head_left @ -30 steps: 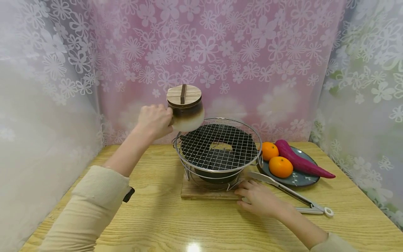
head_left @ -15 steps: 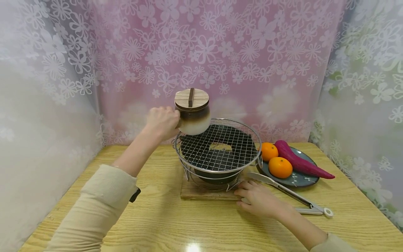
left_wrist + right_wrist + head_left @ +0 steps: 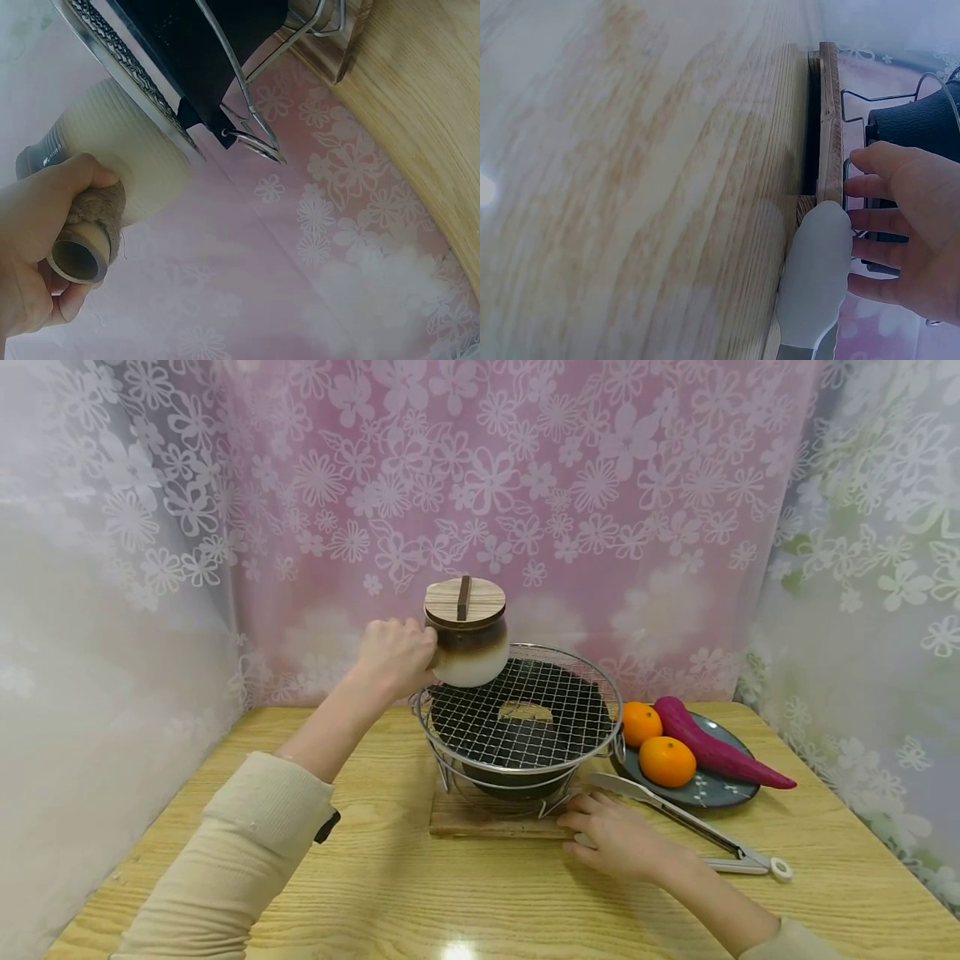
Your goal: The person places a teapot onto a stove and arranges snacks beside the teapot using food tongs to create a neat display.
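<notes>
While its fingers grip a handle (image 3: pixel 94 225) mostly hidden from the head camera, the left hand (image 3: pixel 395 653) holds a lidded pot (image 3: pixel 467 631) over the far left of a wire grill (image 3: pixel 540 735); at a wooden board (image 3: pixel 491 827), the right hand (image 3: pixel 618 839), fingers loosely spread, partly hides tongs (image 3: pixel 697 820).

Qty: 2 hands (image 3: pixel 395 655), 2 oranges (image 3: pixel 667 762); 1 ea. pot (image 3: pixel 472 662), lid (image 3: pixel 482 602), grill (image 3: pixel 517 731), board (image 3: pixel 495 828), plate (image 3: pixel 722 794), sw. potato (image 3: pixel 708 748), table (image 3: pixel 360 881); tongs (image 3: pixel 686 813), 1 pr.
</notes>
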Available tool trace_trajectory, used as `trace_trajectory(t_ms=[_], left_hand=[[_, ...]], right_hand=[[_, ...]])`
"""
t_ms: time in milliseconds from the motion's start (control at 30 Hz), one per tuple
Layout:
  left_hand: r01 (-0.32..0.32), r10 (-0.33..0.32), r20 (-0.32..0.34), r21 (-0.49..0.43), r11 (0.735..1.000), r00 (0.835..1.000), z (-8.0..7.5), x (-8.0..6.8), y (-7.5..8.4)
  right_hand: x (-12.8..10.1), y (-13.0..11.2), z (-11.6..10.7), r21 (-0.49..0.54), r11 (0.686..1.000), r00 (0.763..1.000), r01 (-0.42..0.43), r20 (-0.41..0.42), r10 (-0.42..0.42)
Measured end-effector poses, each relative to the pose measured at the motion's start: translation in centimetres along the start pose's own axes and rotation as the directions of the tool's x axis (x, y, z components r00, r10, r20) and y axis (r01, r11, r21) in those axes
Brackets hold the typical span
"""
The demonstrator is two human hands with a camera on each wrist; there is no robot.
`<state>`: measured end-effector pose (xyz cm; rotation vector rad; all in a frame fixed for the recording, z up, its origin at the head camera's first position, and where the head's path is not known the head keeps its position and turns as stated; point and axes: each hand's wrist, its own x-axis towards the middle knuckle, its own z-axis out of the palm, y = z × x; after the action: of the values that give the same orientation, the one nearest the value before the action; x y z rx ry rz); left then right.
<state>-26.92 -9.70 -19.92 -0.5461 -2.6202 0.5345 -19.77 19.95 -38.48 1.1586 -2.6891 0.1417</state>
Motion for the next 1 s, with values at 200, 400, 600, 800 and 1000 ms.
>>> trace_trajectory(t_ms=[200,400,600,800,1000], left_hand=[[-0.015,0.015,0.001,0.005,1.0,1.0,0.04,0.09,0.25],[-0.022,0.022,-0.002,-0.002,1.0,1.0,0.06,0.17,0.48],[-0.018,0.018,-0.004,-0.014,1.0,1.0,0.18,0.25,0.59],[-0.019,0.019,0.003,-0.013,1.0,1.0,0.18,0.38,0.68],[-0.02,0.02,0.01,-0.011,1.0,1.0,0.03,0.51,0.79]], right_hand=[[-0.03,0.04,0.0,-0.001,1.0,1.0,0.012,-0.008,-0.012],[0.0,0.01,-0.09,0.003,1.0,1.0,0.002,0.007,-0.002],[-0.01,0.17,0.04,-0.011,1.0,1.0,0.021,-0.018,-0.021],[-0.12,0.38,0.47,-0.016,0.998,0.993,0.069,-0.091,-0.07],[-0.08,0.22,0.29,0.004,1.0,0.999,0.028,-0.035,-0.027]])
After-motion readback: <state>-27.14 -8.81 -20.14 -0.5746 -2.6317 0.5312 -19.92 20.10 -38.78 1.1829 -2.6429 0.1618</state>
